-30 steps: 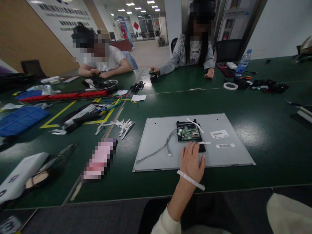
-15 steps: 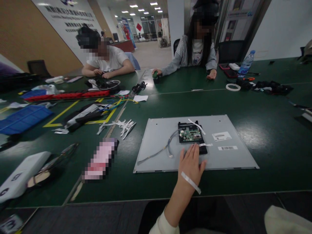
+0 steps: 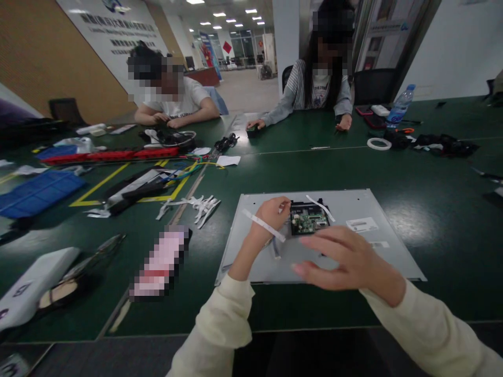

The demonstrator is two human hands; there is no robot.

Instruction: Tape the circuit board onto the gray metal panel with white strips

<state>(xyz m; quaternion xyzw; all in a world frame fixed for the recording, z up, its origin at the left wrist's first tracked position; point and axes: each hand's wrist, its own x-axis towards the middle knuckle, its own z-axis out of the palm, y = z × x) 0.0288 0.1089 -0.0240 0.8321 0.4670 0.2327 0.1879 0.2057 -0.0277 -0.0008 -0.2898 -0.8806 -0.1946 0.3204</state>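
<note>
On the green table lies a flat grey metal panel (image 3: pixel 251 201). A green circuit board (image 3: pixel 308 222) in a black frame (image 3: pixel 301 208) sits on it, with a white tape strip (image 3: pixel 320 207) across the frame's upper right. My left hand (image 3: pixel 273 214), another strip stuck across its wrist, has its fingers pinched at the frame's upper left corner; what lies between them is hidden. My right hand (image 3: pixel 349 259) hovers above the panel's lower right, thumb and fingers apart, holding nothing. It covers the frame's lower part. A grey cable (image 3: pixel 276 247) lies partly behind my left hand.
Left of the panel are a pink phone (image 3: pixel 161 262) and loose white strips (image 3: pixel 206 207). Farther left are a white device (image 3: pixel 37 285) and a blue tray (image 3: pixel 39 191). Two people sit opposite; a bottle (image 3: pixel 401 107) and tape roll (image 3: pixel 379 143) stand far right.
My left hand has moved up and left from the frame's lower edge to its upper left corner, its fingers now pinched. My right hand has come into view over the panel.
</note>
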